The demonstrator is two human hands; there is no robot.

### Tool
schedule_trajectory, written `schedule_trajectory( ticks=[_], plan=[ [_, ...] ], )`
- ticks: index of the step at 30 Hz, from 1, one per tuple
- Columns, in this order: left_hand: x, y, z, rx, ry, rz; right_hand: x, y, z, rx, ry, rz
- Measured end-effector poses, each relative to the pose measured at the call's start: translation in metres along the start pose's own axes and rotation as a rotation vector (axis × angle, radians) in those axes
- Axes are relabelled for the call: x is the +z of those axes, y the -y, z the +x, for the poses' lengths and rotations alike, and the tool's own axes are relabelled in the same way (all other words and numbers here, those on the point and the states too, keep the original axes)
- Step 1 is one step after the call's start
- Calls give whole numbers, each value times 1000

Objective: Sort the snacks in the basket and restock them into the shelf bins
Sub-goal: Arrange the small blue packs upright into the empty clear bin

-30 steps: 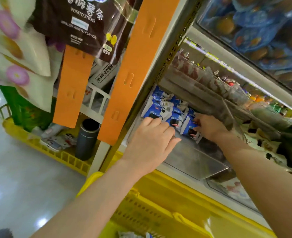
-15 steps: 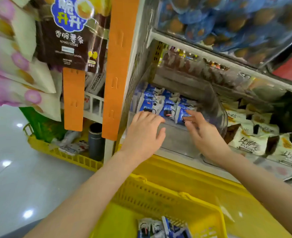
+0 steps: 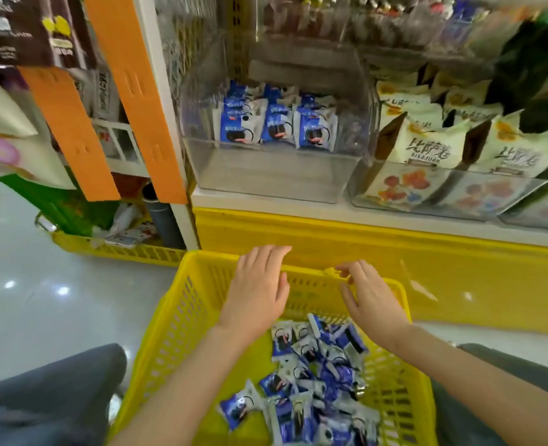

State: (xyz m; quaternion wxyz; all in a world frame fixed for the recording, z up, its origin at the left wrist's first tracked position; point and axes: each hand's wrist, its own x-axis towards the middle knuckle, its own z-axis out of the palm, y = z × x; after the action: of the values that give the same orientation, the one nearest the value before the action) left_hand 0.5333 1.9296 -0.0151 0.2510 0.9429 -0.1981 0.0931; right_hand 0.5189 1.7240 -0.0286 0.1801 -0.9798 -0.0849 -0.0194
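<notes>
Fingers over basket, blue snack packets inside

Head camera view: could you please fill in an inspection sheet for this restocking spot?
Surface: white shelf ledge, glossy floor below.
Job's things: yellow basket holding a heap of blue-and-white packs; clear bin part-filled with matching packs at its back.
Clutter: second yellow basket on the floor, left, with a dark tube.
Grips: left hand and right hand open, empty, over the basket's far rim.
Cables: nothing seen.
Surroundings: cream snack bags in the neighbouring bin; orange strips hanging left.
</notes>
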Motion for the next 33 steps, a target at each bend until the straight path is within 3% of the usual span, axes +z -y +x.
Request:
schedule_trajectory(
  ticks=[8, 12, 15, 19, 24, 29, 33],
  plan=[
    [120, 43, -80, -316, 720, -178, 122, -42, -66, 342, 598, 255],
    [151, 45, -108, -407, 902, -241, 152, -42, -95, 374, 811, 381],
    [167, 41, -116, -488, 951, -350, 156, -43, -100, 437, 775, 510],
    [178, 36, -118, -461, 1020, -479, 157, -47, -106, 422, 798, 516],
    [178, 39, -121, -463, 1057, -509, 156, -39, -98, 343, 703, 330],
    [169, 48, -119, -455, 1042, -462, 146, -37, -89, 307, 723, 207],
    [157, 51, -117, -598, 908, -575, 128, -32, -82, 466, 557, 458]
  ],
)
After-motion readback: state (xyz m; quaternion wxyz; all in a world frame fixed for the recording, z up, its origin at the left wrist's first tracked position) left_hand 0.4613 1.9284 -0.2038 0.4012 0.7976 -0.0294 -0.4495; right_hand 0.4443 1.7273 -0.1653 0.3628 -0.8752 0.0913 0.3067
